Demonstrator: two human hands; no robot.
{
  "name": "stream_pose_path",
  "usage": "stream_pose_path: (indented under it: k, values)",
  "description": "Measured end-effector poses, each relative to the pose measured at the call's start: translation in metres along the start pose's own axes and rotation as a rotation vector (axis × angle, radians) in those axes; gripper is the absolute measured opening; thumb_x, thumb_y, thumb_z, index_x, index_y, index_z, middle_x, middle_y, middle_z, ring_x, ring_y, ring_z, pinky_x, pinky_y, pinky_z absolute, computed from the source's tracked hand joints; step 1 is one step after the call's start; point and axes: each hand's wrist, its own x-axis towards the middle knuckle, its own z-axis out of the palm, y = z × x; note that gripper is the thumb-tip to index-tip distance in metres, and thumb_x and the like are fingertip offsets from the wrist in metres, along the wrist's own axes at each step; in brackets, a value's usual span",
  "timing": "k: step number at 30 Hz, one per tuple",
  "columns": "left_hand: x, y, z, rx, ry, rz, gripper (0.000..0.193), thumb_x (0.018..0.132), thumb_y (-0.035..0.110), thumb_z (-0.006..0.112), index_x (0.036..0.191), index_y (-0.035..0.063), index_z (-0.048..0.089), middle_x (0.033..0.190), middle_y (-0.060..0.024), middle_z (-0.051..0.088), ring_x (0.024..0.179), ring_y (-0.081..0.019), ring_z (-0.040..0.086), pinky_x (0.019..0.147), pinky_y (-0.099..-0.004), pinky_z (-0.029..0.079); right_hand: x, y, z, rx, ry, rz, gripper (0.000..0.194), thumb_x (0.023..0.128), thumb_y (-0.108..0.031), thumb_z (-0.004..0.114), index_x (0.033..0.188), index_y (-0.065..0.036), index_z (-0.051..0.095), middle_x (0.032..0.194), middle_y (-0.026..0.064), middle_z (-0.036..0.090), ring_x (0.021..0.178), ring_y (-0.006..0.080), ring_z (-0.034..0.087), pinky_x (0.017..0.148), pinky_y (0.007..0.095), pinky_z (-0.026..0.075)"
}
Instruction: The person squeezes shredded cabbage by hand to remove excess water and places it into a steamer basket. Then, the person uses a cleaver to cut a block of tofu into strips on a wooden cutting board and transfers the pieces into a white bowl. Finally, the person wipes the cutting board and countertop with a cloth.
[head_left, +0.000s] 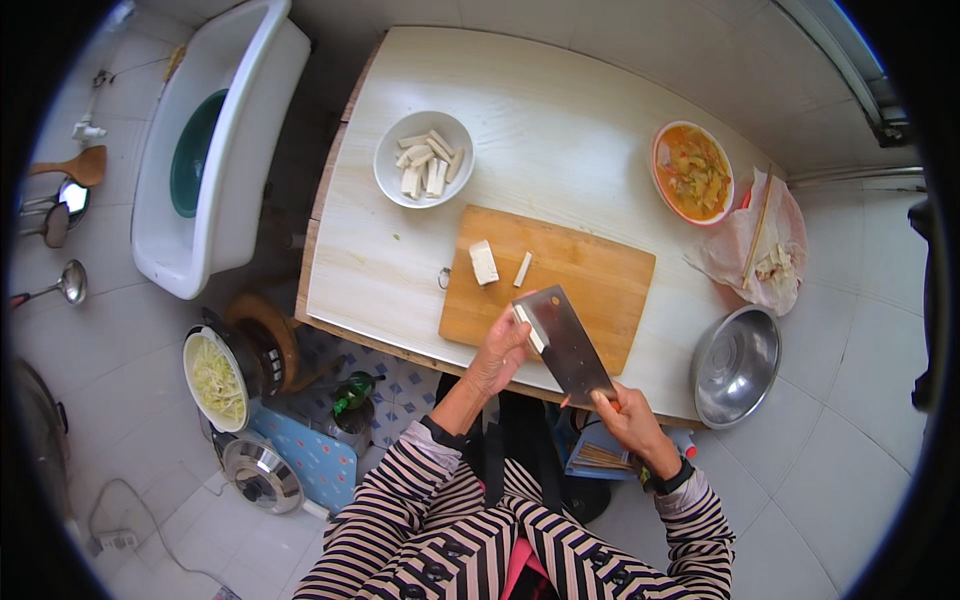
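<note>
My right hand (632, 425) grips the handle of a Chinese cleaver (574, 345), its broad blade tilted up over the near side of a wooden cutting board (592, 262). A white strip, apparently tofu, (531, 330) lies against the blade's left side. My left hand (499, 352) has its thumb on that strip; its other fingers are partly hidden at the blade. Beyond the blade, a block of tofu (484, 262) and a single thin strip of tofu (523, 270) rest apart on the board. Several cut strips (429, 161) fill part of a white bowl (388, 184) behind the board.
At the table's right stand a bowl of orange-red soupy food (694, 172), a plastic bag with a chopstick (757, 225) and a steel basin (737, 367). Left of the table are a white sink (240, 217) and a bowl of pale shredded vegetable (217, 379). A metal ring (444, 278) adjoins the board.
</note>
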Motion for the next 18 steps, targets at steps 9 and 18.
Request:
stream_pose_path:
  k: [9,18]
  values:
    - [-0.013,0.034,0.012,-0.014,-0.019,-0.099,0.03,0.081,0.014,0.063,0.109,0.0076,0.053,0.098,0.0004,0.059,0.089,-0.0107,0.057,0.079,-0.0268,0.047,-0.002,-0.021,0.005,0.314,-0.146,0.166,0.018,0.089,-0.02,0.051,0.091,-0.002,0.053,0.063,-0.0048,0.046,0.053,0.0027,0.041,0.046,0.0182,0.034]
    - [-0.007,0.101,0.003,0.052,0.095,-0.034,0.028,0.086,0.014,0.056,0.11,0.002,0.048,0.096,-0.01,0.059,0.087,-0.0194,0.06,0.074,-0.0343,0.054,0.01,-0.039,0.014,0.543,0.099,0.101,0.014,0.09,-0.018,0.05,0.091,-0.004,0.051,0.055,-0.0018,0.046,0.043,0.0056,0.041,0.039,0.0205,0.035]
